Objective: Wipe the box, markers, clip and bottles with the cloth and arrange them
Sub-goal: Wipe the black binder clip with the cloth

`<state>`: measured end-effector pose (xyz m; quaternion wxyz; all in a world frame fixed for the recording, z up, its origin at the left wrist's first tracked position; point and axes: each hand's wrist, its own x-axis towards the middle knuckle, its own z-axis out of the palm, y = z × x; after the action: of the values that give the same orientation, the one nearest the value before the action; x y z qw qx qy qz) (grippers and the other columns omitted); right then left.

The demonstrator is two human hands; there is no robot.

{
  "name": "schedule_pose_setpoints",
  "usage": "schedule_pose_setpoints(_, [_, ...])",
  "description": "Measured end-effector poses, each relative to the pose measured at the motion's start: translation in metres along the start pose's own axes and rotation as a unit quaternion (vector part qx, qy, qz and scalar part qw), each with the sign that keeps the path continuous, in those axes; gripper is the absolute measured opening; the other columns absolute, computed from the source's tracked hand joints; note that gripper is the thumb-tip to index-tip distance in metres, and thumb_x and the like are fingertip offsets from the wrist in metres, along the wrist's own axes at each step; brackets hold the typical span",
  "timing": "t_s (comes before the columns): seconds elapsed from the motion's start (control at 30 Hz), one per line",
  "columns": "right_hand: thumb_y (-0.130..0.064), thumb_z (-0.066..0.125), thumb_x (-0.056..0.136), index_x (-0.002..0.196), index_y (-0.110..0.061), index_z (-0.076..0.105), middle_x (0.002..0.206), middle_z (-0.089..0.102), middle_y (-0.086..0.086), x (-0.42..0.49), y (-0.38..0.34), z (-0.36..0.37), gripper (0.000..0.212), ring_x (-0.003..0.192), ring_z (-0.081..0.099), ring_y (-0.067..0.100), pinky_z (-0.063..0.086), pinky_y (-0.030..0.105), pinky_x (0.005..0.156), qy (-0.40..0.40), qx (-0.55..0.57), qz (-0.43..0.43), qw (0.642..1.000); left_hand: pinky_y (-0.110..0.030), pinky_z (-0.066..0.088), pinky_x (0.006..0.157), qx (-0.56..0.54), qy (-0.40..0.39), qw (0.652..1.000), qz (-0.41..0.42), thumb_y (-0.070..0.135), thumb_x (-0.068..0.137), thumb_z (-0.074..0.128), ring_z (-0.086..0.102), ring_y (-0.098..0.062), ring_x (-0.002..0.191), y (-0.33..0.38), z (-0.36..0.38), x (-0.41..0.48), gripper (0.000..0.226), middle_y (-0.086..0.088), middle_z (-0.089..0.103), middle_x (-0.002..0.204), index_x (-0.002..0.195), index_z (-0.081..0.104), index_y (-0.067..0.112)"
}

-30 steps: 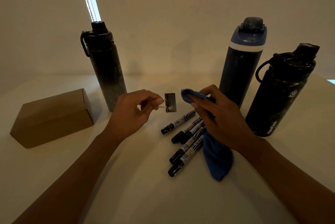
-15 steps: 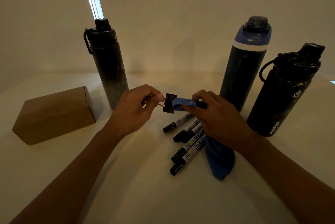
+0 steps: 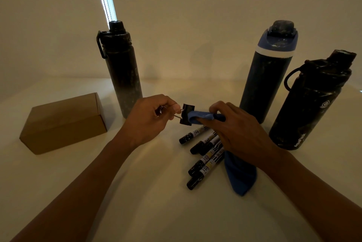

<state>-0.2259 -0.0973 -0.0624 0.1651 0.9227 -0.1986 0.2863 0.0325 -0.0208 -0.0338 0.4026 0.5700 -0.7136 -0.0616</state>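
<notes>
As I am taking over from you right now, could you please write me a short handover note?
Left hand pinches the binder clip by its wire handles, off the table.
Right hand grips the blue cloth, one fold pressed on the clip.
Markers lie beneath the right hand, cardboard box far left, slim black bottle beside it, blue-lidded bottle and AquaFlask bottle at right.
Done: clip wipe under way.
To do: finish clip; bottles look speckled; box and markers' state unclear; arrange all.
</notes>
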Motion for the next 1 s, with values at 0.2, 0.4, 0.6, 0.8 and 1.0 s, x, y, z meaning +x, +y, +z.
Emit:
schedule_pose_setpoints(0.2, [-0.013, 0.086, 0.071, 0.122, -0.012, 0.072, 0.112, 0.063, 0.017, 0.000, -0.008, -0.025, 0.053, 0.085, 0.065, 0.029, 0.055, 0.031, 0.063, -0.025, -0.042, 0.068, 0.996, -0.007, 0.046, 0.072, -0.026, -0.015, 1.000, -0.001, 0.050, 0.097, 0.052, 0.064, 0.000, 0.084, 0.003, 0.002, -0.001, 0.034, 0.016, 0.069, 0.084, 0.104, 0.075, 0.026])
schedule_pose_setpoints(0.4, [-0.014, 0.072, 0.081, 0.128, -0.025, 0.068, 0.117, 0.059, 0.007, 0.000, -0.022, -0.021, 0.049, 0.095, 0.059, 0.028, 0.056, 0.041, 0.073, -0.080, -0.001, 0.045, 0.996, -0.009, 0.047, 0.068, -0.009, 0.007, 1.000, -0.018, 0.037, 0.103, 0.059, 0.062, -0.004, 0.080, -0.002, 0.002, 0.000, 0.015, 0.011, 0.069, 0.083, 0.102, 0.071, 0.029])
schedule_pose_setpoints(0.6, [-0.014, 0.093, 0.061, 0.123, -0.018, 0.067, 0.113, 0.062, 0.012, -0.001, -0.018, -0.014, 0.067, 0.085, 0.062, 0.026, 0.053, 0.031, 0.063, -0.079, -0.025, 0.015, 0.996, -0.008, 0.044, 0.065, -0.008, 0.003, 1.000, -0.006, 0.037, 0.103, 0.060, 0.060, -0.001, 0.075, -0.001, 0.001, -0.001, 0.017, 0.012, 0.068, 0.082, 0.101, 0.073, 0.026])
schedule_pose_setpoints(0.8, [-0.009, 0.089, 0.066, 0.131, -0.019, 0.066, 0.117, 0.058, 0.015, 0.001, -0.013, -0.020, 0.070, 0.090, 0.061, 0.029, 0.056, 0.036, 0.067, -0.041, -0.042, 0.075, 0.995, -0.014, 0.049, 0.069, -0.010, -0.021, 1.000, 0.004, 0.054, 0.096, 0.050, 0.062, -0.003, 0.082, 0.002, 0.003, -0.001, 0.031, 0.017, 0.067, 0.084, 0.101, 0.071, 0.033])
schedule_pose_setpoints(1.0, [-0.014, 0.087, 0.067, 0.130, -0.024, 0.064, 0.116, 0.059, 0.011, 0.002, -0.021, -0.017, 0.068, 0.093, 0.061, 0.028, 0.055, 0.036, 0.070, -0.067, -0.015, 0.049, 0.996, -0.011, 0.047, 0.067, 0.005, -0.001, 1.000, 0.013, 0.038, 0.103, 0.059, 0.063, -0.005, 0.077, -0.004, 0.003, -0.001, 0.019, 0.013, 0.069, 0.084, 0.103, 0.073, 0.026])
